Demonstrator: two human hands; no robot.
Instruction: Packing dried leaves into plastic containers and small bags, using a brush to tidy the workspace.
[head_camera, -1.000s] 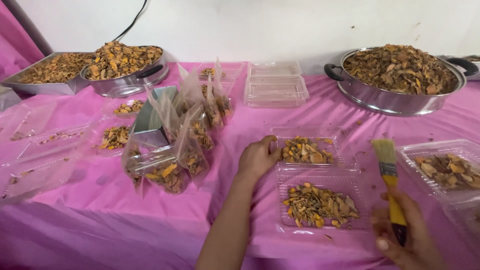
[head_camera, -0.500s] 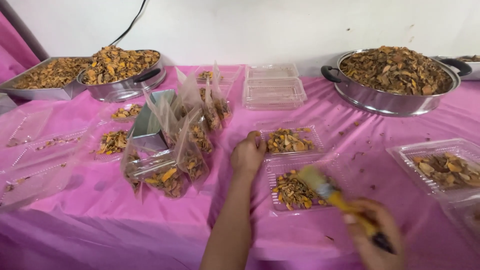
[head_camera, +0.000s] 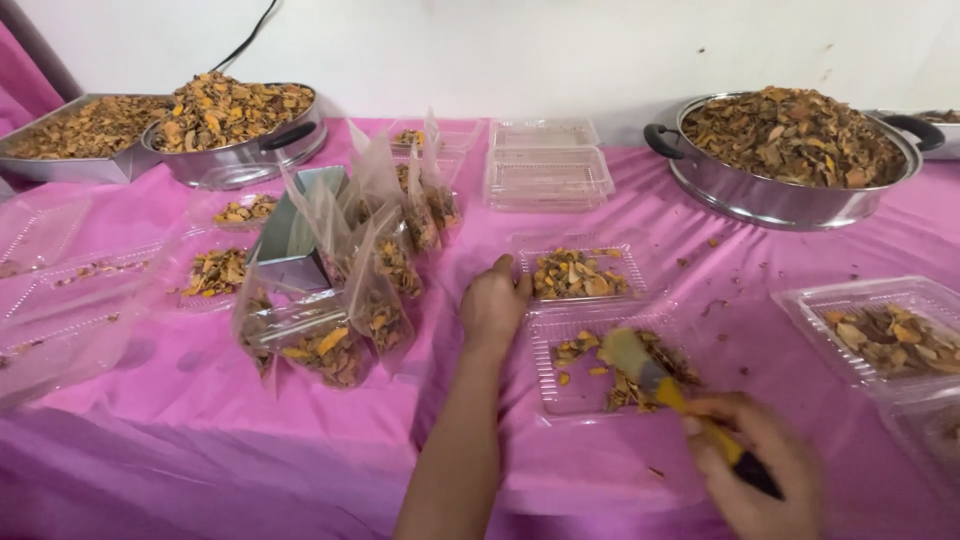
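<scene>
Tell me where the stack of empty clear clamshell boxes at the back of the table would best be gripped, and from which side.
Probably by the two short ends of the stack of empty boxes, coming from above and the near side. Its flat rims jut out there, giving fingers a ledge, and the pink cloth in front is open, while filled pouches crowd its left. Thin clear walls suggest a light squeeze.

Round steel pan (head_camera: 790, 195) far right, heaped with brown dried chips. Second steel pan (head_camera: 245, 150) and flat tray (head_camera: 70, 160) far left, same fill. Stack of empty clear clamshell boxes (head_camera: 547, 172) at back centre. Upright filled pouches (head_camera: 370, 260) left of centre. Pink tablecloth (head_camera: 180, 440).
</scene>
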